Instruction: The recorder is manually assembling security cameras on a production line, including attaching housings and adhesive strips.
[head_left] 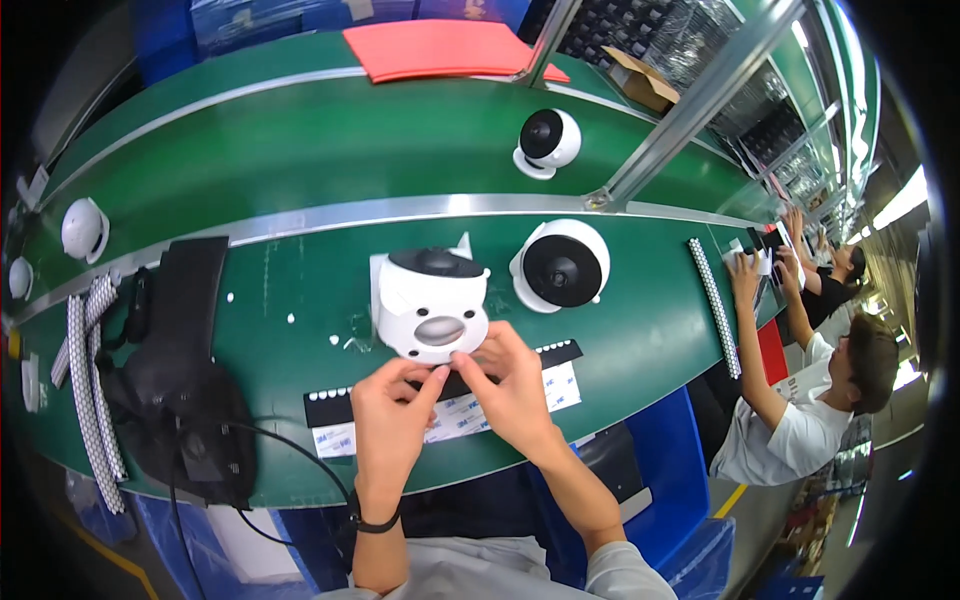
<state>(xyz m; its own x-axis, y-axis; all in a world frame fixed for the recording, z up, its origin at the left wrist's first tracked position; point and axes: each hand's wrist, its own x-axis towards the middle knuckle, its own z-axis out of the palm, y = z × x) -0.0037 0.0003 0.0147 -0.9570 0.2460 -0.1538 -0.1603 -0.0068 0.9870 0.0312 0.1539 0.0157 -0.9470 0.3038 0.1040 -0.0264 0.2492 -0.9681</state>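
Observation:
A white security camera (405,305) lies tipped on the green bench in front of me, its flat underside with an oval recess and small dark round spots turned toward me. At its near edge my left hand (393,405) has its fingers closed, the thumb pressed at the rim. My right hand (512,385) pinches the same edge from the other side, its thumb close to the left one. Whatever small piece may sit between the thumbs is hidden. Under my wrists lies a black strip with white dots (328,408) on a printed white backing sheet (562,385).
A second white camera (565,265) stands right of my hands; another camera (548,140) sits on the belt beyond the metal rail (400,207). At left are a black device with cables (185,420) and dotted strips (82,390). A co-worker (800,400) works at right.

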